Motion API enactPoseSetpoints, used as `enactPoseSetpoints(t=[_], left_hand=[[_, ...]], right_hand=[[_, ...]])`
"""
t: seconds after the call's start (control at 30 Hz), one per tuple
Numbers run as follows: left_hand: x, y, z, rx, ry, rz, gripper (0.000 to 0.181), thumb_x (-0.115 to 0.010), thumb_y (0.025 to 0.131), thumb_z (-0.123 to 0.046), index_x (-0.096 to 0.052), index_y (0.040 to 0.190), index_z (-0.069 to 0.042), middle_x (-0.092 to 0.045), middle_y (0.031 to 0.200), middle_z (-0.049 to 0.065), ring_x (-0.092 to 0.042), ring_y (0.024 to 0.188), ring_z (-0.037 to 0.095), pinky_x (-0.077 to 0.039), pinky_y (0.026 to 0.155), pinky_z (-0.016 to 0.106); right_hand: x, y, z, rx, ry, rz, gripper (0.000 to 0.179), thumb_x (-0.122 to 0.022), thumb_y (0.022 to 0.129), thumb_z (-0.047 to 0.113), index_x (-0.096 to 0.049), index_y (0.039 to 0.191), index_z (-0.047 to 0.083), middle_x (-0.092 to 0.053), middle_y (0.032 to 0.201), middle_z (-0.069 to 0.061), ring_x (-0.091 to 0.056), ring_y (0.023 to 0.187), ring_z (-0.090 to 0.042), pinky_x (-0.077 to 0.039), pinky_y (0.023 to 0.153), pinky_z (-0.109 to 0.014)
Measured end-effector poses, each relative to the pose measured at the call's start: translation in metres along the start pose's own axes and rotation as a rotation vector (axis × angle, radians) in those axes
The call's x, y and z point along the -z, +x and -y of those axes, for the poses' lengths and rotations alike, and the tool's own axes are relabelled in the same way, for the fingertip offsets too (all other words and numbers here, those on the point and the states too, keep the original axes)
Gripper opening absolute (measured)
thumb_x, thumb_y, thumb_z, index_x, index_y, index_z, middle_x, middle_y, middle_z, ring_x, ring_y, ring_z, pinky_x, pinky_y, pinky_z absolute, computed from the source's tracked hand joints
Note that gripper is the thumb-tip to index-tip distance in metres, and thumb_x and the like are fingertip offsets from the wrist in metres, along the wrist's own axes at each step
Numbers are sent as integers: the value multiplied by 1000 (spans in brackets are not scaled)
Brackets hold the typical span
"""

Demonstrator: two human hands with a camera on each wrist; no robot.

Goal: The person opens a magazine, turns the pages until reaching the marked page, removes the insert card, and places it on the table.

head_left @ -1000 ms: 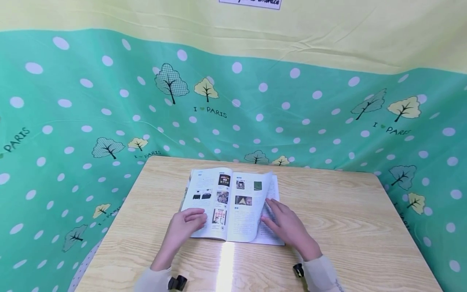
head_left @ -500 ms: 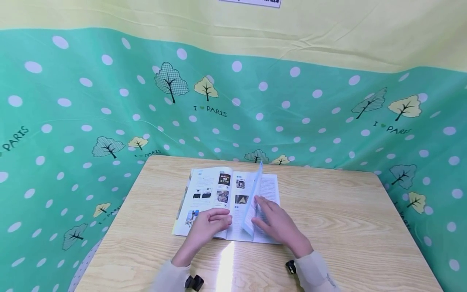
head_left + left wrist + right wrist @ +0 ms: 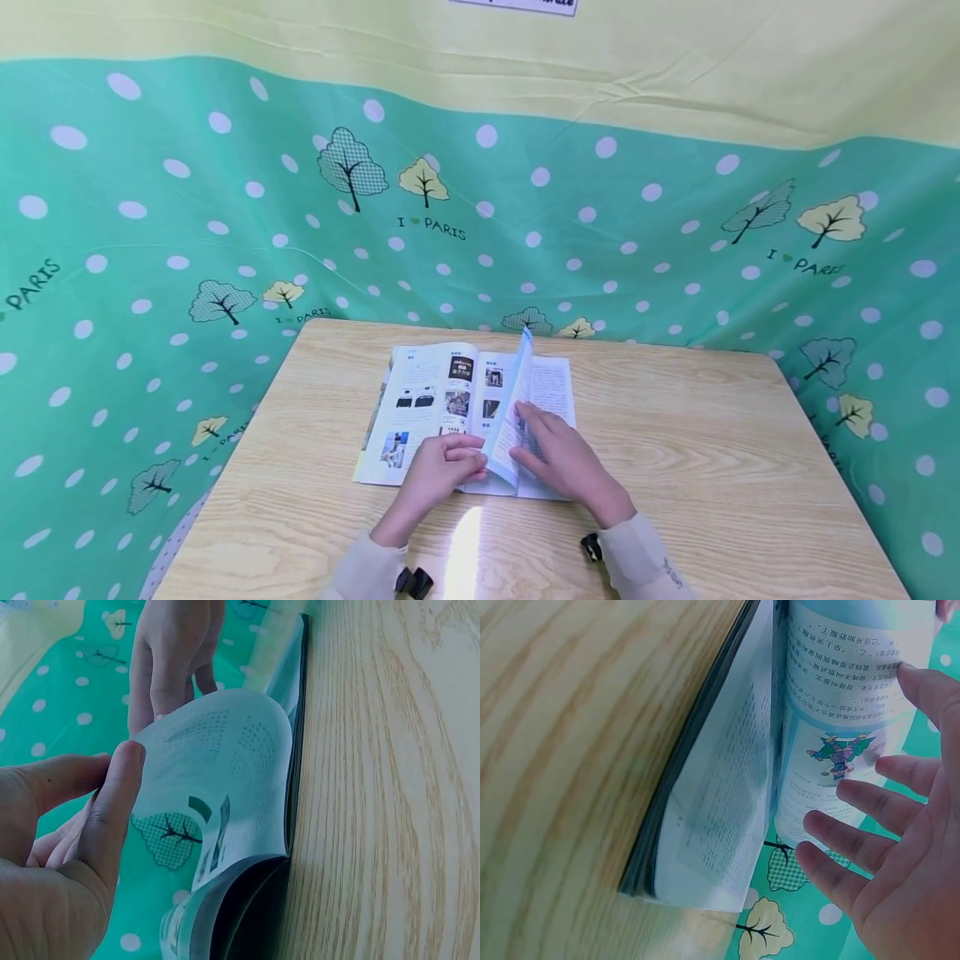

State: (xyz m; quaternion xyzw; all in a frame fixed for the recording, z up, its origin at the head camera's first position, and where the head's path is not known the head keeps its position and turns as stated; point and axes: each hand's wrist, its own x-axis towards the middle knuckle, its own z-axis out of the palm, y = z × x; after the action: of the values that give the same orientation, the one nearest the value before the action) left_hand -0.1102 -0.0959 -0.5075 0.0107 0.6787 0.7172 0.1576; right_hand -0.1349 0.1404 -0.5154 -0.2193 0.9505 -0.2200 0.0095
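Observation:
An open magazine (image 3: 420, 383) lies on the table with a loose page (image 3: 512, 417) lifted upright from its right half and curving over. My left hand (image 3: 442, 471) pinches the near edge of that page between thumb and finger; in the left wrist view the fingertips (image 3: 130, 754) meet right at the page edge. My right hand (image 3: 566, 458) is behind the page on its right side, fingers straight and spread, the tips against the printed face. In the right wrist view that face shows text and a small coloured drawing (image 3: 841, 754).
A wooden table (image 3: 712, 467) carries the magazine near its middle. Behind it hangs a green dotted cloth (image 3: 637, 250) printed with trees. Black bands (image 3: 414, 582) sit at both sleeve cuffs.
My left hand has moved right from the left page to the lifted page's edge and now pinches it. My right hand has pushed the page leftward and up from its earlier, flatter lie.

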Motion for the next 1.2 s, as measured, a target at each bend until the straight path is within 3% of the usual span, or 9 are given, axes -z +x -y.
enactPoseSetpoints(t=[0.23, 0.4, 0.57, 0.83, 1.2], left_hand=[[10, -7, 2, 11, -5, -41, 33, -72, 89, 0, -63, 119, 12, -73, 96, 20, -72, 86, 37, -64, 76, 35], [28, -14, 4, 12, -26, -88, 35, -71, 90, 3, -61, 121, 14, -72, 97, 23, -72, 87, 38, -63, 79, 34], [49, -23, 4, 11, -32, -183, 35, -70, 88, 6, -60, 120, 16, -72, 97, 25, -73, 85, 35, -64, 78, 35], [82, -39, 6, 43, 54, -342, 31, -72, 89, 5, -65, 118, 12, -73, 94, 20, -73, 83, 31, -64, 74, 32], [111, -52, 10, 87, 116, -416, 33, -69, 91, 4, -63, 122, 10, -73, 97, 19, -73, 85, 29, -64, 78, 32]], right_hand=[[5, -7, -3, -9, -25, -4, 76, -64, 97, 47, -34, 156, 12, -41, 155, -13, -42, 139, -32, -38, 116, -48], [10, -17, -9, 1, -49, 9, 74, -67, 96, 44, -38, 154, 7, -40, 154, -17, -42, 138, -35, -39, 114, -52], [13, -27, -16, -4, -69, 53, 76, -70, 93, 44, -42, 151, 5, -41, 153, -20, -42, 136, -38, -39, 113, -54], [12, -35, -22, -28, -77, 145, 83, -78, 85, 44, -44, 150, 4, -39, 153, -23, -39, 137, -43, -37, 114, -57], [11, -39, -25, -53, -82, 177, 91, -82, 80, 47, -43, 150, 5, -36, 155, -23, -35, 140, -44, -35, 114, -61]])
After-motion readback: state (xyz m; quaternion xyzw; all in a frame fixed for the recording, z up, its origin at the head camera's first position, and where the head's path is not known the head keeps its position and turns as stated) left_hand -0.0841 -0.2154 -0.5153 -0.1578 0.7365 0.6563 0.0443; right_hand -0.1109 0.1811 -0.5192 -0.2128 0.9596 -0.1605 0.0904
